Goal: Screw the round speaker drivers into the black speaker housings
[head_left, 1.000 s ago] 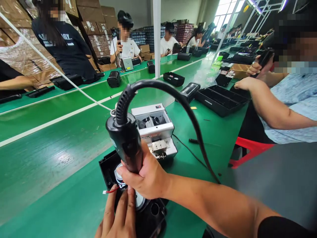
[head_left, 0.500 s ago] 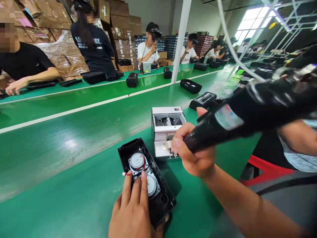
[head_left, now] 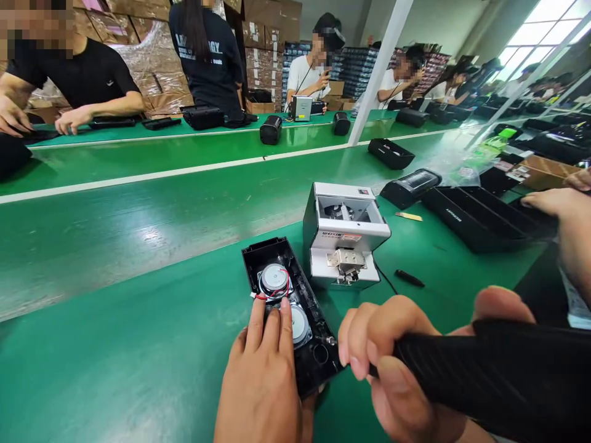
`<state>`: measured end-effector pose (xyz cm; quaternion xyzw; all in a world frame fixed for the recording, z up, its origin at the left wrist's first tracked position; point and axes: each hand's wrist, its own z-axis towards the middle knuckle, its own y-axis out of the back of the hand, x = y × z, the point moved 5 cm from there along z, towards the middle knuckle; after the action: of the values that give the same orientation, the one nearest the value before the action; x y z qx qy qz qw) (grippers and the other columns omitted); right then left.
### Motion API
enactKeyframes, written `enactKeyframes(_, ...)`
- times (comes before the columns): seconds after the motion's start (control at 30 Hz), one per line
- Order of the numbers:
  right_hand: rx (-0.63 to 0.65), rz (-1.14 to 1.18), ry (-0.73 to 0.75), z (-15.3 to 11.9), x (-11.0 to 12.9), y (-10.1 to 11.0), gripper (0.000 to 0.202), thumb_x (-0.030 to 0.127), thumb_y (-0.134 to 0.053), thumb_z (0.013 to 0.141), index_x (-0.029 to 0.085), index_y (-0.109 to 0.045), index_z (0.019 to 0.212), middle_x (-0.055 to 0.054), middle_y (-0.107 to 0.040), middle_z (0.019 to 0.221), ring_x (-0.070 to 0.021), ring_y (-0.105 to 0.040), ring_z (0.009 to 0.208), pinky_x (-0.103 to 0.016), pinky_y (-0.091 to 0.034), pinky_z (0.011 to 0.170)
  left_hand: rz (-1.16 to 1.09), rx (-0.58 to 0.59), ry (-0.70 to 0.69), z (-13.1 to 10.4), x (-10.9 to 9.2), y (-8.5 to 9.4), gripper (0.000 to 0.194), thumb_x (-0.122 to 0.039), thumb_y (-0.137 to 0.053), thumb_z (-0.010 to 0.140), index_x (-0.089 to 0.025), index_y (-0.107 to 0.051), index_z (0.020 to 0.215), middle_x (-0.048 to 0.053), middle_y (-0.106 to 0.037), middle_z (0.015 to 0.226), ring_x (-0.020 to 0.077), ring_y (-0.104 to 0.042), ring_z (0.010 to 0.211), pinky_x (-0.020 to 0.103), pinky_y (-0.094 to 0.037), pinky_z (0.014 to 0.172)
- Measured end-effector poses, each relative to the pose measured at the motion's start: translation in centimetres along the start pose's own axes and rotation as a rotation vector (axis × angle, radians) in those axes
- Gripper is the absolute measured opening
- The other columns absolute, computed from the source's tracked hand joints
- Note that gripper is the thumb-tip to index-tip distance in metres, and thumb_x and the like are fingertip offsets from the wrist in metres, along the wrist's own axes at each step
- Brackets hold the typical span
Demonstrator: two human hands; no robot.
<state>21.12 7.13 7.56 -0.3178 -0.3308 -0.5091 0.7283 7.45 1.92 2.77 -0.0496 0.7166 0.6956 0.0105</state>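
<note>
A black speaker housing point(head_left: 314, 363) lies tilted on the green bench, its inner side facing up. Two round silver speakers point(head_left: 275, 278) sit inside, with a red wire point(head_left: 289, 283) and a small white plug. My left hand point(head_left: 261, 381) grips the housing at its near left side, fingers laid across the speakers and wire, thumb mostly hidden below the near edge. A black electric screwdriver point(head_left: 498, 375) is in my right hand point(head_left: 401, 357), its fingers curled round the front end. The tip points to the housing's right edge, by the round hole.
Behind the housing stands a grey and white screw feeder point(head_left: 346, 237). A black pen-like piece point(head_left: 409, 278) lies right of it. Further right are black casings point(head_left: 475, 215) and another person's hand point(head_left: 563, 203). A conveyor belt point(head_left: 138, 234) runs beyond; several people work across it.
The screwdriver and my right hand have come from in front of the screw feeder down to the housing's right edge. My left hand stays on the housing. The view has shifted.
</note>
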Motion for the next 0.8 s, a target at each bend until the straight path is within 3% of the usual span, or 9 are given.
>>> enactKeyframes(0.13, -0.024, 0.061, 0.063, -0.4, -1.5, -0.6, 0.006, 0.03, -0.06, 0.106, 0.034, -0.057, 0.11, 0.004, -0.049, 0.071, -0.0141, -0.052, 0.05, -0.03, -0.049, 0.044, 0.005, 0.015, -0.013, 0.0, -0.2, 0.3, 0.087, -0.038, -0.063, 0.079, -0.01, -0.045, 0.159, 0.01, -0.06, 0.157, 0.036, -0.037, 0.159, 0.046, -0.057, 0.109)
enactKeyframes(0.23, -0.057, 0.095, 0.074, -0.3, -2.1, -0.5, 0.047, 0.026, -0.061, 0.105, 0.045, -0.042, 0.143, 0.005, -0.049, 0.075, -0.0145, -0.052, 0.05, -0.031, -0.052, 0.044, 0.018, 0.019, -0.01, 0.0, -0.3, 0.5, 0.088, -0.036, -0.063, 0.078, -0.01, -0.045, 0.16, 0.01, -0.06, 0.158, 0.0366, -0.037, 0.158, 0.046, -0.056, 0.109)
enactKeyframes(0.3, -0.04, 0.115, 0.059, -0.4, -2.5, -0.4, 0.062, 0.025, -0.061, 0.105, 0.05, -0.031, 0.153, 0.005, -0.05, 0.077, -0.0151, -0.053, 0.051, -0.031, -0.053, 0.046, 0.015, 0.031, -0.007, 0.0, -0.3, 0.5, 0.089, -0.036, -0.063, 0.077, -0.01, -0.044, 0.16, 0.01, -0.058, 0.159, 0.0365, -0.036, 0.159, 0.047, -0.056, 0.11)
enactKeyframes(0.6, 0.076, 0.143, -0.007, -1.1, -3.6, 0.1, 0.071, 0.018, -0.06, 0.101, 0.049, -0.025, 0.154, 0.003, -0.055, 0.084, -0.0169, -0.057, 0.059, -0.035, -0.052, 0.054, 0.028, 0.037, -0.024, -0.1, -0.4, 0.7, 0.088, -0.036, -0.063, 0.078, -0.01, -0.044, 0.16, 0.01, -0.058, 0.16, 0.0371, -0.034, 0.16, 0.048, -0.056, 0.11)
enactKeyframes(0.8, 0.128, 0.075, -0.102, -0.7, -4.7, 0.6, 0.046, 0.026, -0.072, 0.092, 0.038, -0.049, 0.13, 0.003, -0.051, 0.075, -0.019, -0.056, 0.054, -0.037, -0.05, 0.048, 0.026, 0.051, -0.016, -0.2, -0.6, 0.8, 0.095, -0.034, -0.065, 0.075, -0.009, -0.038, 0.163, 0.012, -0.058, 0.159, 0.0373, -0.034, 0.16, 0.05, -0.054, 0.111)
